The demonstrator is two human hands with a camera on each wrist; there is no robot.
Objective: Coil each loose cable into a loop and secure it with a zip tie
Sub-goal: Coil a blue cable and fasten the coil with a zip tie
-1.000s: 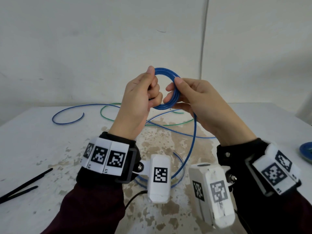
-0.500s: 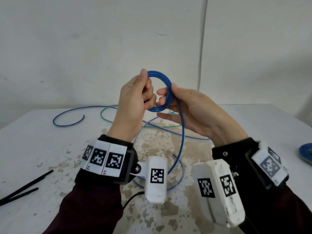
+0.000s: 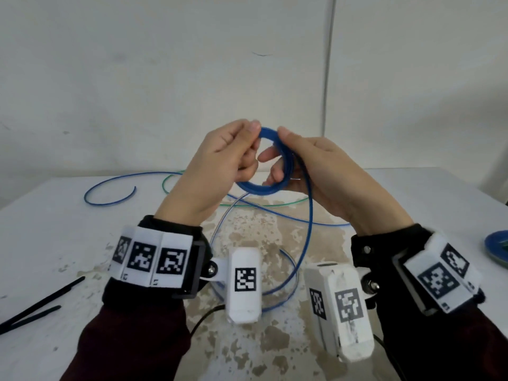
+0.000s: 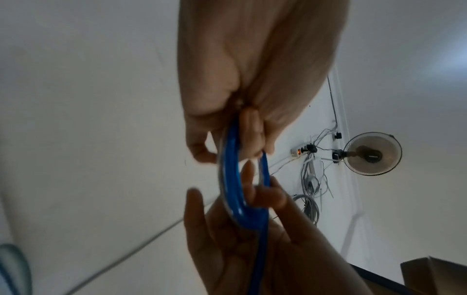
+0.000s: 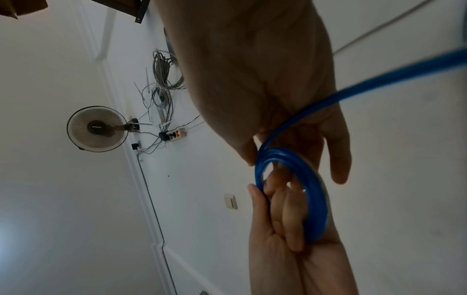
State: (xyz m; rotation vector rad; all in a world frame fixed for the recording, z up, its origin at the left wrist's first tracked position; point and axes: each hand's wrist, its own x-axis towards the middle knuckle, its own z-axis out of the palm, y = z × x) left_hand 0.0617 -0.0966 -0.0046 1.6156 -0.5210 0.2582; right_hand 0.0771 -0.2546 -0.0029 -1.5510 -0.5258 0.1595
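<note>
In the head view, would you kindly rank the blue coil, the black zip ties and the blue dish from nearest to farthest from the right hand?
1. Blue coil: held in the right hand.
2. Blue dish: at the table's right edge.
3. Black zip ties: far left, lying on the table.

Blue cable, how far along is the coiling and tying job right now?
Done: several turns of the blue cable already form a small coil in the air. In hand: the left hand pinches the coil while the right hand feeds on more. Left: a long tail still lies on the table, the green cable is uncoiled, and the black zip ties lie unused.
</note>
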